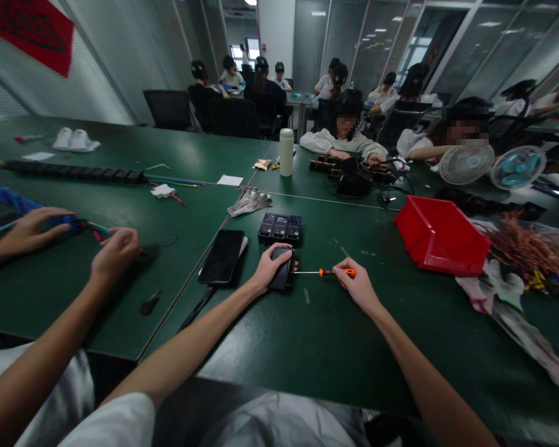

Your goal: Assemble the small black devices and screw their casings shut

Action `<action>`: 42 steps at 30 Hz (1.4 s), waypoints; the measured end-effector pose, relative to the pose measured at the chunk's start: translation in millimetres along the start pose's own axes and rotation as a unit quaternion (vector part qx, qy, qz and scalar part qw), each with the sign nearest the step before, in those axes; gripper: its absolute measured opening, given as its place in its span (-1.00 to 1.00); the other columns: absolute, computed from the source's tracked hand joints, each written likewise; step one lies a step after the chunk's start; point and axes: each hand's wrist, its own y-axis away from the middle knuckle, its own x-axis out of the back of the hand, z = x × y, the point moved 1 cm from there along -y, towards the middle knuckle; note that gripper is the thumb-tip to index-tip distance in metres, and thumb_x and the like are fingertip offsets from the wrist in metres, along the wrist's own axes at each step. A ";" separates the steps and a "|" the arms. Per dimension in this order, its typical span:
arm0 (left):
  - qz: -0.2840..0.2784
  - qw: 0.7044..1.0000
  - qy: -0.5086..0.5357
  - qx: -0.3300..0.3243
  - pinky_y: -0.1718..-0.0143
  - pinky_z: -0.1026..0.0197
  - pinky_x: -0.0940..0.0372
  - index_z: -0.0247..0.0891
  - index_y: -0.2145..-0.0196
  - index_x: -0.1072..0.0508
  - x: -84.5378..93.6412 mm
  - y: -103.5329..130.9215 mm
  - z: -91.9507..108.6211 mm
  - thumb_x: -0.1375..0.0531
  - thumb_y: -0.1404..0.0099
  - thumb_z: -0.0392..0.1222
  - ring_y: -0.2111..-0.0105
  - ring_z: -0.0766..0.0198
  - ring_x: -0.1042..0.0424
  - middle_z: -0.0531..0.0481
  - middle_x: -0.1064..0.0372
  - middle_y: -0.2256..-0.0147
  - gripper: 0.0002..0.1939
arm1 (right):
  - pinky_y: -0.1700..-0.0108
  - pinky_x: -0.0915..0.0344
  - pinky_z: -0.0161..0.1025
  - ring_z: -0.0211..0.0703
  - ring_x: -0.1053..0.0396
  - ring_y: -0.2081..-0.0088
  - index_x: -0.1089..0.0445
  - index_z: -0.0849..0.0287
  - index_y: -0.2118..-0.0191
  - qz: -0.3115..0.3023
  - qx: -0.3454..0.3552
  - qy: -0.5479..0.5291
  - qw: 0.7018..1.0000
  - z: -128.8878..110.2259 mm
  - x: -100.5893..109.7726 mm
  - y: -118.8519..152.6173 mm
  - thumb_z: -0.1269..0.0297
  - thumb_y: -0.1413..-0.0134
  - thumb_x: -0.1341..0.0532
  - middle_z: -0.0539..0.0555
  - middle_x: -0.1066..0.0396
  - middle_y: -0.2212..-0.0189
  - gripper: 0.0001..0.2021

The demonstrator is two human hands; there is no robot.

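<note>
Hands curled: L (269, 268) grips blk box (281, 275), R (359, 284) screwdriver (325, 272).

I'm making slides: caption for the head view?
Left hand holding a black box, right hand pointing a screwdriver at its side.

**Hard Plastic, Glinting Metal, Soft Cloth**

The dark green tabletop surface (307, 354) is looking smooth and is carrying a soft sheen. The orange-and-black plastic screwdriver handle (326, 272) is showing a hard finish, while its thin silvery shaft (306, 272) is looking like smooth metal. The small black rectangular case (279, 280) is looking like plastic. The flat black phone (222, 257) is presenting a glossy, glass-like face. The red angular bin (440, 239) is shining as smooth plastic. The grey gloves (250, 203) are looking like soft matt cloth; the coppery wire tangle (531, 245) is appearing rough and metallic.
</note>
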 end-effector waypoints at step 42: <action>0.014 1.000 0.006 -0.011 0.44 0.22 -0.36 -0.24 0.11 -0.31 0.2 -0.3 0.1 -0.27 -0.04 0.04 0.45 0.20 -0.48 -0.03 -0.44 0.40 -0.50 | 0.36 -0.18 -0.27 -0.21 -0.24 0.40 -0.36 0.17 0.30 -0.046 0.045 0.088 0.994 -19.5 6.9 3.1 0.13 -0.07 -0.16 0.03 -0.31 0.38 -0.79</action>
